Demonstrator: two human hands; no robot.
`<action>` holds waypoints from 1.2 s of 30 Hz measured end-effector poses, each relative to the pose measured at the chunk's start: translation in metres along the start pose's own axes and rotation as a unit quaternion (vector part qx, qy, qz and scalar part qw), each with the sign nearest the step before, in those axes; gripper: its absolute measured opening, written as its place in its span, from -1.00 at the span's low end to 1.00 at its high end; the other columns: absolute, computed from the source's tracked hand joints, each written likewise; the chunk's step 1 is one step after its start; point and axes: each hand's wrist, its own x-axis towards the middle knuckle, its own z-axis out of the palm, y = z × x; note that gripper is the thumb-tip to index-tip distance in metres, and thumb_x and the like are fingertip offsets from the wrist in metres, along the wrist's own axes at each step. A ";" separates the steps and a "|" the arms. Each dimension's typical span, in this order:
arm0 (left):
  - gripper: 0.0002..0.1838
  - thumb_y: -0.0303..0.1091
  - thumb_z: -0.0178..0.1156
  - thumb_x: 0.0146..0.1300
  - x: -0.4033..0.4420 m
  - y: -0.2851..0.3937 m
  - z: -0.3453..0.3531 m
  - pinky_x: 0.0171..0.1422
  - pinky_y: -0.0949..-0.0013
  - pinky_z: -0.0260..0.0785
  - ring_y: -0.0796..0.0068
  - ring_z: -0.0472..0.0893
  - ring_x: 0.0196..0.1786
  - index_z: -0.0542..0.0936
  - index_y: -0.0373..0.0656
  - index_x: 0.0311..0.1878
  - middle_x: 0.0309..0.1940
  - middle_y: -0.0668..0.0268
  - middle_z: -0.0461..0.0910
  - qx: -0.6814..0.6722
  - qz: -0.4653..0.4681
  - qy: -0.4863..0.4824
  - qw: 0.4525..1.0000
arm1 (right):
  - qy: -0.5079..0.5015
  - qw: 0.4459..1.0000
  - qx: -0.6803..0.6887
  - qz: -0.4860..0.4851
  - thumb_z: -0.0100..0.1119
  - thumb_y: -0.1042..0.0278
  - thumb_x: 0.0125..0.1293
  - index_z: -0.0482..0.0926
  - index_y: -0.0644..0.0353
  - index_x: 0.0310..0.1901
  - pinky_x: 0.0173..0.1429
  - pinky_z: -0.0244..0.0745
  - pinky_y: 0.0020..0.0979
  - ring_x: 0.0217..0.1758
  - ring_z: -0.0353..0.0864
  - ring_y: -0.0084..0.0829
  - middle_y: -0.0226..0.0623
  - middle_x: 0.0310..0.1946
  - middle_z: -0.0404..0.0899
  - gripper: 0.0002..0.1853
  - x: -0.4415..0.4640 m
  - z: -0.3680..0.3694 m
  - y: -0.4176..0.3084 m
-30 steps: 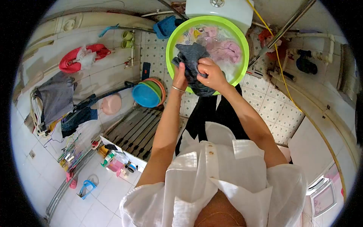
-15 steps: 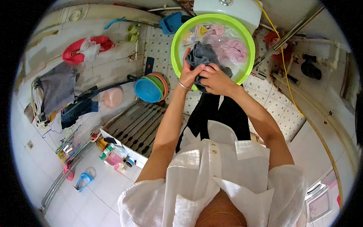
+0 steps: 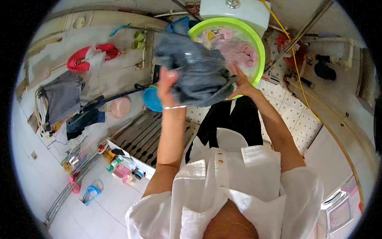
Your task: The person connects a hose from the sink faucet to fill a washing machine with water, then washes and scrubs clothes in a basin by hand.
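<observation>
A dark grey-blue wet cloth [image 3: 197, 69] is raised over the left part of the lime-green basin [image 3: 260, 59], covering part of its rim. My left hand [image 3: 168, 87], with a bracelet at the wrist, holds the cloth at its left side and is blurred by motion. At the cloth's right edge is my right hand [image 3: 242, 83], its fingers apart and the thumb near the cloth; whether it grips the fabric is unclear. Pink cloth [image 3: 240, 53] and a patterned piece with yellow [image 3: 209, 36] lie in sudsy water in the basin.
Behind the basin stands a white tank [image 3: 234, 12]. A blue tub [image 3: 152, 99] is left of my left forearm, by a slatted grate [image 3: 139, 135]. Bottles [image 3: 121, 171] stand at lower left. A yellow hose [image 3: 298, 79] runs down the right side, near a metal pole [image 3: 306, 30].
The grey cloth has risen and shifted left out of the basin, spreading wider. My left hand moved left with it, and my right hand has opened and separated from the left.
</observation>
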 end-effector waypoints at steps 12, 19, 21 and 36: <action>-0.47 -0.22 -0.07 0.35 0.028 0.076 0.044 0.24 0.12 0.30 0.11 0.44 0.16 0.20 -0.14 0.36 0.15 0.15 0.41 -0.843 -0.121 -0.245 0.464 | 0.093 0.986 0.103 -0.090 0.41 0.10 -0.02 0.29 0.19 0.20 0.25 0.25 -0.24 0.29 0.34 -0.15 -0.11 0.17 0.40 -0.23 0.071 0.021 -0.185; -0.39 -0.03 -0.07 0.28 0.067 -0.084 -0.072 0.29 0.06 0.25 0.09 0.40 0.22 0.25 -0.17 0.32 0.22 0.12 0.36 -0.300 -0.157 -0.012 0.941 | 0.219 0.922 0.285 -0.143 0.32 0.44 0.06 0.37 0.18 0.16 0.25 0.29 -0.36 0.11 0.43 -0.45 -0.33 0.09 0.46 -0.42 0.055 -0.019 -0.206; -0.36 0.02 -0.07 0.26 0.075 -0.135 -0.102 0.30 0.04 0.24 0.08 0.38 0.23 0.27 -0.17 0.31 0.24 0.12 0.35 -0.283 -0.181 0.012 0.942 | 0.249 0.912 0.243 -0.219 0.31 0.53 -0.04 0.45 0.12 0.10 0.23 0.31 -0.35 0.08 0.47 -0.44 -0.35 0.05 0.51 -0.44 0.057 -0.039 -0.239; -0.37 0.10 -0.12 0.29 0.036 -0.142 -0.081 0.37 0.02 0.15 0.09 0.34 0.28 0.31 -0.16 0.28 0.25 0.13 0.34 -0.283 -0.199 -0.068 0.936 | 0.082 0.956 0.067 -0.274 0.31 0.38 -0.16 0.51 0.00 -0.20 0.12 0.16 -0.27 -0.04 0.46 -0.28 -0.41 -0.24 0.51 -0.62 0.047 0.016 -0.288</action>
